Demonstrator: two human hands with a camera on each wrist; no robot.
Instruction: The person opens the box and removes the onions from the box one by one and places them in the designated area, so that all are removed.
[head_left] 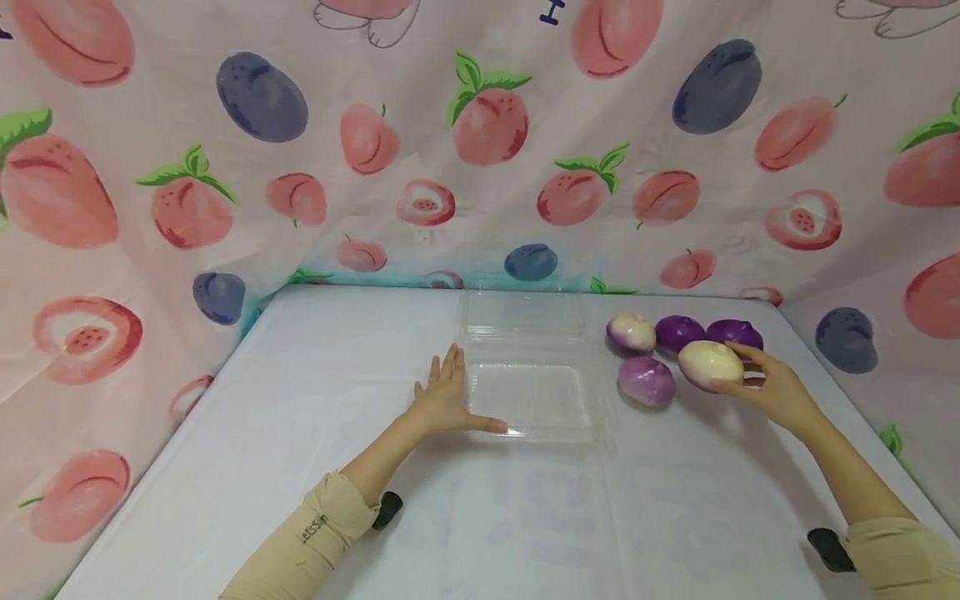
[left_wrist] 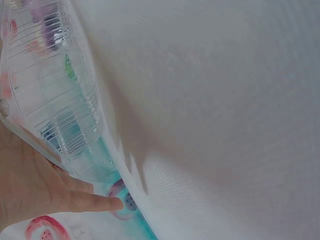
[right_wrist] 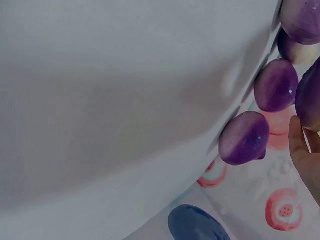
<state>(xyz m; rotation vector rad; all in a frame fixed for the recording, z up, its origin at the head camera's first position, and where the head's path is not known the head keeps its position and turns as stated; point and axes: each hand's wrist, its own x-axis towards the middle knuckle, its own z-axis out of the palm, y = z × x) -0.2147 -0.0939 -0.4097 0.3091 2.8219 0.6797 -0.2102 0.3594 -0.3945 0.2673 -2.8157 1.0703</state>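
Note:
My right hand (head_left: 776, 392) grips a cream-and-purple turnip (head_left: 708, 365) between thumb and fingers, beside the other turnips. In the right wrist view the held turnip (right_wrist: 310, 97) shows its purple side above the fingertips. Around it are a cream-topped turnip (head_left: 632, 333), two dark purple turnips (head_left: 679, 333) and a lilac one (head_left: 647, 382). My left hand (head_left: 444, 400) rests with fingers spread against the left side of a clear plastic clamshell box (head_left: 532, 400), its thumb along the near edge. The box stands with its lid (head_left: 522, 315) folded back.
A white-covered table (head_left: 337, 350) carries everything. Fruit-printed cloth (head_left: 420, 167) hangs behind and at both sides. Black wrist devices (head_left: 387, 510) show by both sleeves. The turnips lie right of the box.

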